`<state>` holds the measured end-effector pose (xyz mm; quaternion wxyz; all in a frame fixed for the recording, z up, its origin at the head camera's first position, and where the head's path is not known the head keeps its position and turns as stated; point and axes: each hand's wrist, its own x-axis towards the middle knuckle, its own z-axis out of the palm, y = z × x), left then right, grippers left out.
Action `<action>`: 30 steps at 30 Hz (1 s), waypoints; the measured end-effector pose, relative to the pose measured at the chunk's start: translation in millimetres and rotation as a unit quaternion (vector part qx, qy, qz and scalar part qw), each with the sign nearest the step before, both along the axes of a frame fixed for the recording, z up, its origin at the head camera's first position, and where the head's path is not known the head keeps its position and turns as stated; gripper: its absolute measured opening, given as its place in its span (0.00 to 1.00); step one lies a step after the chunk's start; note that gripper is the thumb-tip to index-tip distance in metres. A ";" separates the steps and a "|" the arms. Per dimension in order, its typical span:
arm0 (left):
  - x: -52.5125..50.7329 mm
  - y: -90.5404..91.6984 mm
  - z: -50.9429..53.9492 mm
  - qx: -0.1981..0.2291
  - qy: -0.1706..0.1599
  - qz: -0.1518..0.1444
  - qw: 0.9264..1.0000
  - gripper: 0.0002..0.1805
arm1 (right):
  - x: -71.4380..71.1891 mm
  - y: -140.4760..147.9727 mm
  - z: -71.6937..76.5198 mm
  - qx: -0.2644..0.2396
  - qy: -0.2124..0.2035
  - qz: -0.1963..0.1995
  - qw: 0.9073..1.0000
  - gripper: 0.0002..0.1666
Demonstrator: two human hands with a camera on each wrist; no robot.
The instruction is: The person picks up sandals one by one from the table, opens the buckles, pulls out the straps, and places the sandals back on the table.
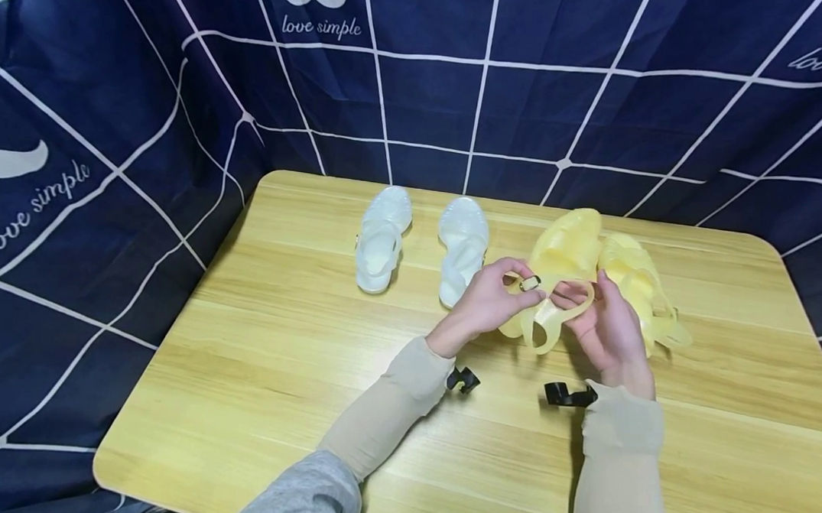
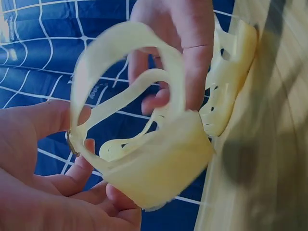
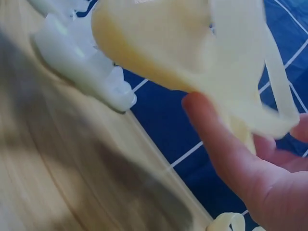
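Observation:
A yellow jelly sandal (image 1: 566, 244) is held off the table between both hands, its heel end toward me. My left hand (image 1: 495, 297) pinches its ankle strap at the small metal buckle (image 2: 72, 143). On the other side, my right hand (image 1: 611, 326) holds the strap and side, its thumb (image 3: 207, 122) against the sandal's edge. The strap forms an open loop in the left wrist view. Just right of the held one, the other yellow sandal (image 1: 627, 266) rests on the table, partly hidden behind my right hand.
Two whitish jelly sandals, one at the left (image 1: 379, 244) and one nearer my left hand (image 1: 463, 240), sit toward the back of the wooden table (image 1: 254, 372). A dark blue curtain (image 1: 432, 97) with white lines hangs behind. Black wrist mounts (image 1: 569, 394) stick out from my sleeves.

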<state>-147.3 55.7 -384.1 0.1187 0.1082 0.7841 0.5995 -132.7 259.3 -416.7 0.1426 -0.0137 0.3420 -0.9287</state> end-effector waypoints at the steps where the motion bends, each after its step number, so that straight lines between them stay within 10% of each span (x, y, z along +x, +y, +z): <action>1: -0.5 -1.4 0.4 0.015 -0.007 0.001 1.000 0.11 | -0.8 -0.3 -0.5 -0.009 0.005 0.002 1.000 0.22; 9: -0.3 -12.9 6.9 0.061 -0.042 -0.006 0.997 0.11 | -3.9 -5.0 2.6 -0.057 -0.029 -0.011 0.998 0.19; 19: 6.9 -35.6 6.0 0.013 -0.020 -0.038 0.999 0.13 | -1.5 -9.0 10.3 0.070 -0.005 0.020 0.997 0.23; 30: 16.9 -68.7 -0.9 0.004 -0.062 -0.082 0.995 0.47 | -0.9 -32.5 12.5 0.220 -0.017 0.081 0.972 0.33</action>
